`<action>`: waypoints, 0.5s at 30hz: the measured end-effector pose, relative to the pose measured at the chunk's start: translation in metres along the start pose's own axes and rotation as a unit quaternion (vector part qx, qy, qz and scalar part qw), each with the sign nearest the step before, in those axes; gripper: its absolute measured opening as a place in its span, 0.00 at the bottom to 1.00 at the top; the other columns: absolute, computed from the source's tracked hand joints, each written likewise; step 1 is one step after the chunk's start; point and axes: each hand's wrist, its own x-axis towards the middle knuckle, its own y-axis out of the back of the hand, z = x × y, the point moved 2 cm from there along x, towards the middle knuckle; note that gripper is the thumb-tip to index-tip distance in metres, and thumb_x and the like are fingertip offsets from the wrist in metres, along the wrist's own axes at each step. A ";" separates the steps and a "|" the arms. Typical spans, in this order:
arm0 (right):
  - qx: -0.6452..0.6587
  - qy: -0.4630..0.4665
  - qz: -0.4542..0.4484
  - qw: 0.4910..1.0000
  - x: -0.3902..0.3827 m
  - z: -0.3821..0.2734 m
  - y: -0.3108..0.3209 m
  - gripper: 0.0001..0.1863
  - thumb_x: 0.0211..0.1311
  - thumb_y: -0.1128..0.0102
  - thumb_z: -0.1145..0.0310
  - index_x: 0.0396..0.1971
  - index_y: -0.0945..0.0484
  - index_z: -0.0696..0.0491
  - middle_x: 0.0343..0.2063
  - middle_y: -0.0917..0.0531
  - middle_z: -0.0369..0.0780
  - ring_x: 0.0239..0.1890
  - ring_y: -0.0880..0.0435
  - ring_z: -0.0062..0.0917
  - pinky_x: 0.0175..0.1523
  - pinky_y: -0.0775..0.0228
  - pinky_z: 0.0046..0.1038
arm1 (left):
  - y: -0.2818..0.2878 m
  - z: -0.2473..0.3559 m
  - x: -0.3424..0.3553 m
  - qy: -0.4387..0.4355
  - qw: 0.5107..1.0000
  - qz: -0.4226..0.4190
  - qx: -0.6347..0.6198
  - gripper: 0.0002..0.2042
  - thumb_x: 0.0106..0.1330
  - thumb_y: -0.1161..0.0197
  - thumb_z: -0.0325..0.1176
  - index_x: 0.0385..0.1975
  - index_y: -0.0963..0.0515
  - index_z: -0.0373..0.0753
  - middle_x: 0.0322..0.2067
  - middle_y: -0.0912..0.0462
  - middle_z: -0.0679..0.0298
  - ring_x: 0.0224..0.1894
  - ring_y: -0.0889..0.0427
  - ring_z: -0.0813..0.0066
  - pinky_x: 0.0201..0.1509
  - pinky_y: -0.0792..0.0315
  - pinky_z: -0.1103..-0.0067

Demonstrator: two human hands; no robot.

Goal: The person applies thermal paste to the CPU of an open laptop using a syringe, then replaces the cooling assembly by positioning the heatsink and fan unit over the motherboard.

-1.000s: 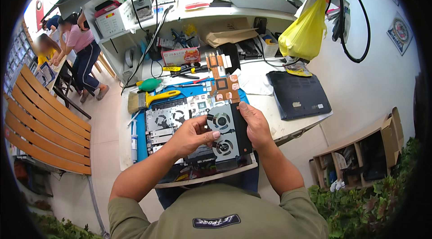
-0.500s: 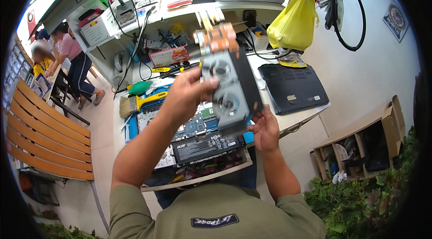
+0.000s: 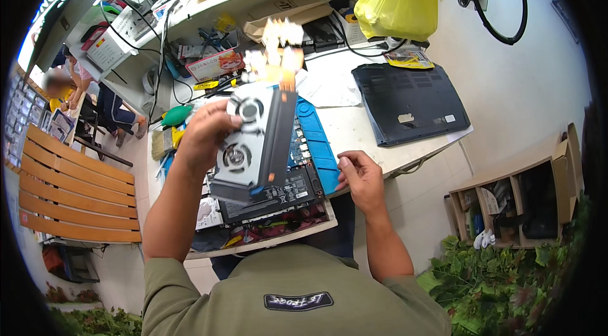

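- White desk (image 3: 347,127) on my feed: opened laptop (image 3: 299,188) on a blue mat (image 3: 316,146), black cover (image 3: 411,101) to the right.
- Since the earlier frame: right hand (image 3: 361,174) gone from the fan unit (image 3: 253,136), now near the mat's edge, fingers released, loosely curled.
- Left hand (image 3: 206,130) alone grasps its left side, above the laptop.
- Lean swapped: long axis ran upper left to lower right, now lower left to upper right.
- Copper end (image 3: 273,67), glare-blurred, points to the desk's far side; I see the fan face.
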 end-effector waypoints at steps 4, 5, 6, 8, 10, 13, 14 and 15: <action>-0.104 0.055 -0.024 0.993 0.017 -0.011 0.007 0.09 0.76 0.38 0.70 0.42 0.15 0.61 0.28 0.16 0.34 0.31 0.21 0.12 0.33 0.31 0.17 | -0.017 -0.036 0.009 0.058 0.997 0.013 -0.039 0.12 0.65 0.36 0.28 0.45 0.18 0.30 0.38 0.11 0.60 0.36 0.12 0.79 0.44 0.16 0.82; -0.101 0.073 -0.019 0.992 0.024 -0.004 0.009 0.08 0.76 0.39 0.71 0.42 0.15 0.61 0.28 0.16 0.34 0.31 0.22 0.12 0.34 0.31 0.17 | -0.010 -0.048 0.019 0.046 0.998 0.009 -0.041 0.12 0.67 0.36 0.28 0.46 0.18 0.30 0.39 0.11 0.60 0.36 0.11 0.78 0.45 0.16 0.82; -0.099 0.092 -0.011 0.991 0.031 0.004 0.011 0.08 0.76 0.39 0.72 0.42 0.15 0.61 0.28 0.16 0.34 0.32 0.22 0.12 0.36 0.31 0.18 | -0.016 -0.047 0.028 0.026 0.998 0.006 -0.051 0.12 0.68 0.35 0.28 0.47 0.19 0.30 0.40 0.12 0.60 0.37 0.12 0.78 0.45 0.17 0.81; -0.077 0.066 -0.002 0.995 0.038 0.011 0.012 0.06 0.73 0.40 0.75 0.40 0.15 0.62 0.26 0.18 0.32 0.29 0.24 0.12 0.36 0.33 0.19 | -0.025 -0.042 0.046 -0.004 0.997 -0.009 -0.073 0.16 0.68 0.35 0.30 0.51 0.21 0.28 0.45 0.12 0.59 0.45 0.12 0.76 0.54 0.18 0.78; -0.045 0.070 0.004 0.996 0.038 0.010 0.005 0.06 0.71 0.40 0.77 0.37 0.15 0.62 0.22 0.20 0.30 0.24 0.29 0.09 0.29 0.39 0.19 | -0.025 -0.041 0.071 -0.052 0.994 0.010 -0.091 0.15 0.69 0.34 0.30 0.52 0.21 0.29 0.46 0.13 0.58 0.46 0.12 0.74 0.55 0.19 0.77; -0.070 0.074 0.014 0.995 0.034 0.015 0.004 0.06 0.69 0.42 0.79 0.38 0.16 0.62 0.22 0.20 0.31 0.24 0.28 0.10 0.29 0.38 0.19 | -0.040 -0.034 0.131 -0.093 0.987 0.039 -0.127 0.13 0.71 0.34 0.30 0.51 0.22 0.31 0.48 0.13 0.57 0.48 0.12 0.70 0.54 0.18 0.74; -0.079 0.096 0.021 0.992 0.033 0.017 0.005 0.06 0.68 0.41 0.79 0.38 0.16 0.61 0.22 0.20 0.31 0.24 0.28 0.10 0.29 0.38 0.19 | -0.048 -0.029 0.156 -0.096 0.985 0.059 -0.129 0.12 0.72 0.34 0.30 0.51 0.21 0.31 0.49 0.13 0.56 0.48 0.13 0.68 0.54 0.18 0.73; -0.087 0.119 0.026 0.989 0.032 0.018 0.006 0.06 0.67 0.41 0.79 0.39 0.16 0.61 0.23 0.20 0.31 0.24 0.28 0.10 0.29 0.38 0.19 | -0.055 -0.027 0.184 -0.118 0.978 0.076 -0.152 0.12 0.72 0.34 0.29 0.50 0.21 0.32 0.48 0.14 0.57 0.48 0.13 0.67 0.52 0.17 0.72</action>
